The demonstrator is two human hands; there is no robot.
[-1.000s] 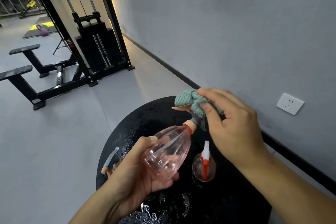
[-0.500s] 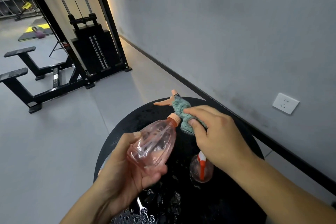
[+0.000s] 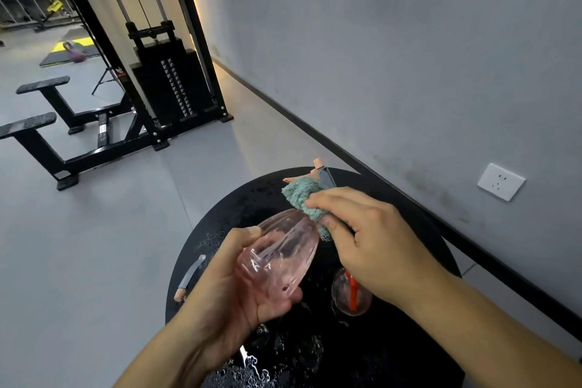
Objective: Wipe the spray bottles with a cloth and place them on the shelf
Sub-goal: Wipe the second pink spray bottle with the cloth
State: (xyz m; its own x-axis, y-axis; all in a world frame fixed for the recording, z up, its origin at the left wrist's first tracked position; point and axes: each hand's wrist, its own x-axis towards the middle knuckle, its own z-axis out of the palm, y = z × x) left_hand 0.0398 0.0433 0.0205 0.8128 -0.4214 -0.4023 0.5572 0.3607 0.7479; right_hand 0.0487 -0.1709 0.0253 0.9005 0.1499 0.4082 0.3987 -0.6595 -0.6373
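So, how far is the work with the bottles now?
Nothing looks finished. In hand: the left hand holds the pink bottle while the right hand rubs the teal cloth around its neck. Left: a second bottle stands on the wet black table; no shelving yet.

Clear pink ribbed spray bottle (image 3: pixel 277 257), teal fuzzy cloth (image 3: pixel 304 200), black speckled round table (image 3: pixel 393 340), red-orange trigger on second bottle (image 3: pixel 352 291), white wall socket (image 3: pixel 500 181)

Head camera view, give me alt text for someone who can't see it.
A person's left hand holds a clear pink spray bottle tilted over a wet round black table, while the right hand presses a teal cloth around its neck. A second spray bottle stands on the table below the right hand; a gym machine stands behind.
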